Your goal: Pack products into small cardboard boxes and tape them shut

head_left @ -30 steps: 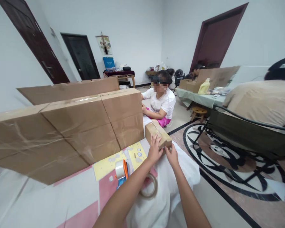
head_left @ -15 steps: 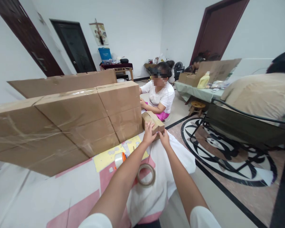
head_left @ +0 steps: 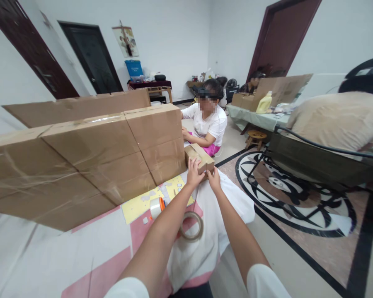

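A small brown cardboard box (head_left: 199, 155) rests at the far right end of the cloth-covered table, beside the stacked boxes. My left hand (head_left: 194, 171) lies on its near left side, fingers on the cardboard. At the box's near right corner, my right hand (head_left: 213, 179) grips the edge with thumb and fingers. Both hands hold the box between them. Nearer to me, a roll of brown tape (head_left: 191, 226) lies flat on the cloth. A clear tape roll with an orange part (head_left: 157, 207) sits left of my left forearm.
Large stacked cardboard boxes (head_left: 90, 165) form a wall on the left. Behind the small box sits a person in a white shirt (head_left: 209, 120). A dark-framed chair (head_left: 313, 161) and a green-clothed table (head_left: 245, 116) stand to the right.
The view has shifted slightly. Both hands remain on the small box, with hardly any visible change in their grip.
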Demonstrator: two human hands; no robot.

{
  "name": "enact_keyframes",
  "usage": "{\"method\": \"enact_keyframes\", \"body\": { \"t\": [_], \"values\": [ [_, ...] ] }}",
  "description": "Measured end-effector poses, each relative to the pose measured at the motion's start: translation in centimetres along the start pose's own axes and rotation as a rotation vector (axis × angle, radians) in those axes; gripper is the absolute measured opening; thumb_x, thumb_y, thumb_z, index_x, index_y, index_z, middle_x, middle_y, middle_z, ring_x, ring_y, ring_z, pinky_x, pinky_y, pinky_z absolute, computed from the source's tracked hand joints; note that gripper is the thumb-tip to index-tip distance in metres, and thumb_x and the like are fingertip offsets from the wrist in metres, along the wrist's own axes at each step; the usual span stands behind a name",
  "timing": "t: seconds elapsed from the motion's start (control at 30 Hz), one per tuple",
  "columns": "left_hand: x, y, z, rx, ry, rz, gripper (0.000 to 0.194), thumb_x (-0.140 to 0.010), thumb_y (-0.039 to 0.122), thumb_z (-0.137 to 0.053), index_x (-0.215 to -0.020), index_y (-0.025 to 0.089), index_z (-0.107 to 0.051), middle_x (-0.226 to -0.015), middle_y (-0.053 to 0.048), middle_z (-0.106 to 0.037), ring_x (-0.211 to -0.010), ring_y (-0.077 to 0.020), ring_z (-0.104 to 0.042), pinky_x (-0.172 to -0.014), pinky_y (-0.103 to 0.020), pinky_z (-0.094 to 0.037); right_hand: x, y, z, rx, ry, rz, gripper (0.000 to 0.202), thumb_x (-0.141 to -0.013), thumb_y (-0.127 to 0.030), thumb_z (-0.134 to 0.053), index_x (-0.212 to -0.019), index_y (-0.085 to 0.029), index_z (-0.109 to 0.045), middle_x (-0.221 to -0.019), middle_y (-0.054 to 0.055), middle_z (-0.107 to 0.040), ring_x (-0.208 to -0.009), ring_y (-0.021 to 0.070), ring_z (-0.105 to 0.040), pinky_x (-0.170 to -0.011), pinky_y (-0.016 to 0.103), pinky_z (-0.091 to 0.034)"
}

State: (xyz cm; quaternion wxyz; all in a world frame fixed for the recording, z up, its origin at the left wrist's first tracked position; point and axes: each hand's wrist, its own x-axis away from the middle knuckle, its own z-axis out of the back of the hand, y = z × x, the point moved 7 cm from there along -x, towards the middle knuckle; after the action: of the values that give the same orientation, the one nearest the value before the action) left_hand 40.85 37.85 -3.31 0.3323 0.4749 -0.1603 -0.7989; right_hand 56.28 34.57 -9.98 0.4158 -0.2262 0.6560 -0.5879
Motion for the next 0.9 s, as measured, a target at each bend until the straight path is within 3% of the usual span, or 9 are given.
{"method": "enact_keyframes", "body": {
  "t": [0.23, 0.43, 0.9],
  "values": [
    [0.1, -0.3, -0.1, 0.011, -0.010, 0.011, 0.067, -0.077, 0.025, -0.071, -0.138, 0.020, -0.044, -0.156, -0.016, -0.035, -0.156, -0.0359, -0.006, -0.124, -0.061, -0.021, 0.1, 1.9, 0.1, -0.044, 0.005, -0.076, 0.057, -0.073, -0.053, -0.067, -0.117, -0.018, -0.061, -0.113, 0.012, -0.070, -0.094, 0.0263, -0.067, -0.072, 0.039, -0.060],
    [0.2, -0.2, 0.1, 0.023, -0.006, 0.023, 0.068, -0.077, 0.026, -0.072, -0.139, 0.021, -0.043, -0.156, -0.017, -0.033, -0.156, -0.0359, -0.006, -0.123, -0.061, -0.023, 0.6, 1.6, 0.1, -0.052, 0.019, -0.073, 0.058, -0.072, -0.054, -0.070, -0.116, -0.017, -0.062, -0.114, 0.013, -0.071, -0.099, 0.0277, -0.067, -0.083, 0.044, -0.058],
    [0.1, -0.3, -0.1, 0.030, 0.004, 0.046, 0.058, -0.076, 0.022, -0.070, -0.130, 0.019, -0.049, -0.154, -0.017, -0.037, -0.156, -0.0353, -0.007, -0.124, -0.059, -0.021, 0.6, 0.9, 0.5, 0.024, 0.085, -0.076, 0.055, -0.070, -0.053, -0.072, -0.111, -0.017, -0.064, -0.110, 0.012, -0.072, -0.103, 0.0284, -0.066, -0.091, 0.042, -0.054]
  ]
}}
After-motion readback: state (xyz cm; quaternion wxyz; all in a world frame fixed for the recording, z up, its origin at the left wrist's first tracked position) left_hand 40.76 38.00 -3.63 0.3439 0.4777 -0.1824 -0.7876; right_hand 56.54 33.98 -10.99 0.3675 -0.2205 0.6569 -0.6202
